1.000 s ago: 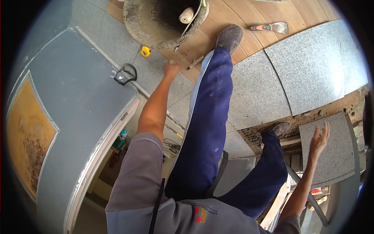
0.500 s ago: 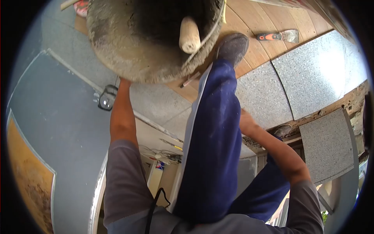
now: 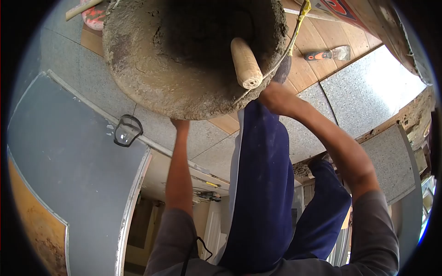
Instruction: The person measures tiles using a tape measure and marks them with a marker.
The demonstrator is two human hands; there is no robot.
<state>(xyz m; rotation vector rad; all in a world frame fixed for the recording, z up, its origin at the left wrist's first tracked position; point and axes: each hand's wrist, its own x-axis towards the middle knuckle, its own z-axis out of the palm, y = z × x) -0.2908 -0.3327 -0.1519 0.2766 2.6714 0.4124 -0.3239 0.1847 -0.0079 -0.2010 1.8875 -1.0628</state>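
A bucket [image 3: 138, 87] caked with grey-brown mortar fills the top middle, its mouth facing me. Inside leans a tool with a pale wooden handle [image 3: 246, 64]; its far end is lost in the dark. A wire bail [image 3: 293, 41] with yellow wrapping runs along the bucket's right rim. At the lower right rim, my right hand [image 3: 277, 97] is closed against the bucket, fingertips hidden. My left hand [image 3: 180, 124] reaches behind the bucket's lower left side, where the bucket covers its fingers.
A scraper [image 3: 328, 53] with an orange-black handle lies on the wooden planks. Grey speckled tiles [image 3: 368, 83] cover the floor at right. A clear-lensed object with a dark frame [image 3: 128, 130] lies at left. A red container [image 3: 94, 17] stands behind the bucket; a larger printed one [image 3: 368, 18] is at top right.
My right hand has risen from beside my knee to the bucket's rim. The bucket appears lower and larger in view, its wire bail showing more. My left hand sits further right beneath it.
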